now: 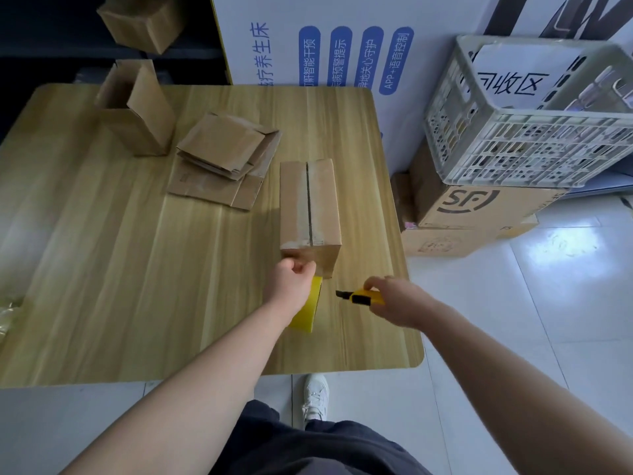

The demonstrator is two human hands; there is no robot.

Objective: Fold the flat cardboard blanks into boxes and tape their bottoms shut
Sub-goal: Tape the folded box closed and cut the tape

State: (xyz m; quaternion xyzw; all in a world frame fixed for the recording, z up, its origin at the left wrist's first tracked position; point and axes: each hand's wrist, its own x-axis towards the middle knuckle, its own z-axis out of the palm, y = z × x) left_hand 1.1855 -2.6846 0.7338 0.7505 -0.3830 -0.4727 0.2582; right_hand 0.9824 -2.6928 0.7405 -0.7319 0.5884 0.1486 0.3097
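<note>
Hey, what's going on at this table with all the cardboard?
A person is making up boxes. The folded box lies on the table with its seam up, and tape seems to run along it. The left hand holds a yellow tape roll at the box's near end, while the right hand grips a yellow utility knife beside it, probably to cut the tape. Flat blanks wait behind, next to an open box.

three small folded boxes (310, 204), one tape roll (306, 311), one knife (363, 297), one crate (513, 145).
</note>
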